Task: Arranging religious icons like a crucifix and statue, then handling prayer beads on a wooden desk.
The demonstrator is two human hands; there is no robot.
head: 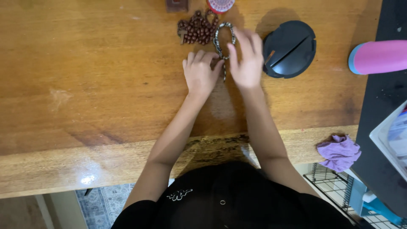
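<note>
Wooden worktop (106, 85): broad, glossy brown slab; both hands work near its far edge, close to the middle.
Left hand (199, 74): fingers curled down on the wood, fingertips pinching the lower tail of a silver-and-dark beaded metal bracelet (221, 38).
Right hand (247, 59): fingers half spread over the right side of the bracelet loop, thumb meeting the chain beside the left fingertips; whether it truly grips or only steadies cannot be told.
Bracelet position: loop lies flat on the worktop, between the two hands and just beyond them, its tail running down between the thumbs.
Left neighbour: heap of reddish-brown wooden beads with a small cross (196, 29), touching or all but touching the loop.
Right neighbour: round black plastic disc with a slanted slot (289, 48), just beside the right hand.
Far edge: red-and-white round object (220, 4) and a dark brown block (177, 5), both cut off by the frame.
Risk, tangling: a pull to the left is likely to drag the bracelet into the wooden beads and snag the two strands.
Risk, knock: a sweep of the right hand outward may shove the black disc.
Risk, slip: the polished surface probably lets the chain slide if the pinch loosens.
Open room: wide bare wood lies to the left and toward the near edge.
Right margin: a pink cylindrical bottle with a blue end (377, 57) and a crumpled purple cloth (339, 152) stand well apart.
</note>
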